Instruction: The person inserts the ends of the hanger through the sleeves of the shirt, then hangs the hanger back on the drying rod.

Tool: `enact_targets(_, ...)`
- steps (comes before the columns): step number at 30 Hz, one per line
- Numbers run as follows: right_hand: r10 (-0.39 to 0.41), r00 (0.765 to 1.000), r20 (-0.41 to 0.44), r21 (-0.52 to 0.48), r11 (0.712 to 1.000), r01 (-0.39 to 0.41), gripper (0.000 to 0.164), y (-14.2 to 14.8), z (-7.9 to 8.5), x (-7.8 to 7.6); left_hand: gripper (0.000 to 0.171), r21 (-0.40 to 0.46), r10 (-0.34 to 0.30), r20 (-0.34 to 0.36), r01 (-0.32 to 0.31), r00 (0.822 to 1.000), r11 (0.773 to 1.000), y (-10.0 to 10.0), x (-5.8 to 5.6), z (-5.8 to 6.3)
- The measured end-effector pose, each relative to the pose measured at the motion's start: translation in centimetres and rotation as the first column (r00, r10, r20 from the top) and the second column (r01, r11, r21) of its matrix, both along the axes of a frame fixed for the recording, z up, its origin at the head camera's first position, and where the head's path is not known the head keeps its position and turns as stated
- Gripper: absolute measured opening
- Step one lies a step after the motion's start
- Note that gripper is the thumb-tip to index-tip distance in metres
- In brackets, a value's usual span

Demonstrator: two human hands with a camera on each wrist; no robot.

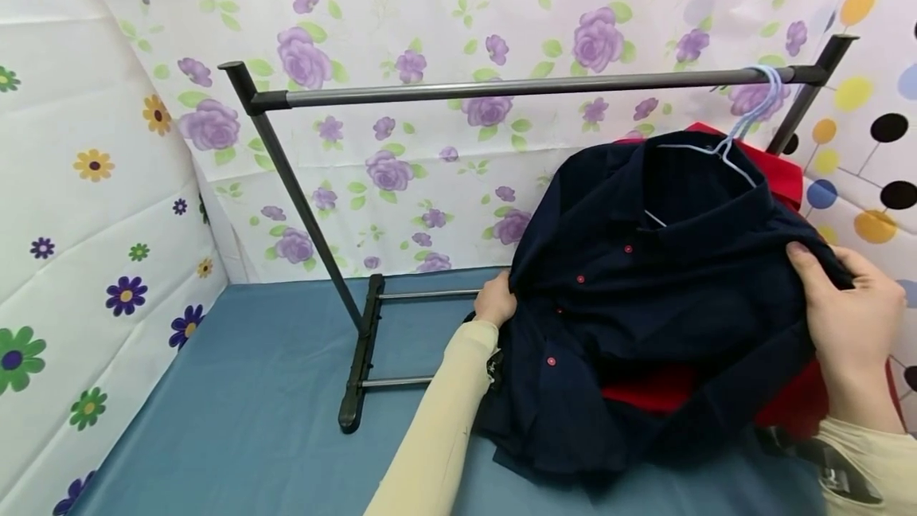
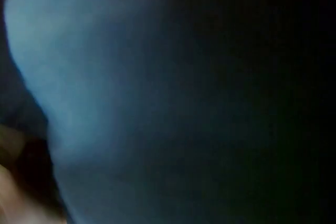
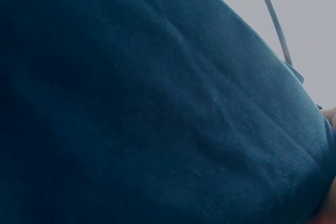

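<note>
A dark navy shirt (image 1: 688,277) with small red buttons hangs from a light blue hanger (image 1: 759,106) hooked near the right end of a rack's bar. My left hand (image 1: 496,299) grips the shirt's left side in the head view. On the opposite side, my right hand (image 1: 856,309) pinches the cloth, thumb in front. Behind the navy shirt, a red garment (image 1: 777,170) shows at the collar and again below. Blurred dark cloth (image 2: 105,103) fills most of the left wrist view. The right wrist view is mostly covered by the shirt (image 3: 173,103).
The dark metal rack (image 1: 487,89) stands on a blue-grey cloth surface (image 1: 251,404). Its slanted left post (image 1: 301,197) rises from a black foot (image 1: 358,365). A flowered sheet (image 1: 430,22) hangs behind, with patterned sheets at both sides.
</note>
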State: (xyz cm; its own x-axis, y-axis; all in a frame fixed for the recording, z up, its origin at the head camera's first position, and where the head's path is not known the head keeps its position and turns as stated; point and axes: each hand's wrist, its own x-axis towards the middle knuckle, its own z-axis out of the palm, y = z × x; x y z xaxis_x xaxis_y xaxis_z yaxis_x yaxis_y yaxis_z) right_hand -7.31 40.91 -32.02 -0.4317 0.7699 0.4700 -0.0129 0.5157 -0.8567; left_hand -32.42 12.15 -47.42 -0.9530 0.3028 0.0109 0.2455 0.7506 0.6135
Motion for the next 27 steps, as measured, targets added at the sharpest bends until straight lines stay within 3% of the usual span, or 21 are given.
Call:
enact_targets(4,-0.005,1.000,0.026,-0.007,1.000,0.006,0.016,0.1,-0.4,-0.1,0.039,-0.022,0.016,-0.034,-0.017,0.999,1.000,0.3,-0.4,0.4)
enact_targets(13,0.000,0.999,0.036,-0.021,1.000,0.001,0.021,0.1,-0.7,-0.3,0.029,0.043,0.028,-0.064,-0.025,0.998,0.999,0.8,-0.7,1.5)
enact_targets(21,0.028,1.000,0.012,0.018,0.999,-0.028,0.027,-0.1,-0.7,-1.0,0.038,0.055,-0.006,-0.032,0.007,0.999,0.998,-1.0,-1.3,1.1)
enact_targets(27,0.001,1.000,-0.018,0.110,0.994,0.001,0.037,-1.1,-0.1,-0.3,0.041,0.064,-0.027,-0.087,0.033,0.996,0.997,-2.6,-1.3,2.4)
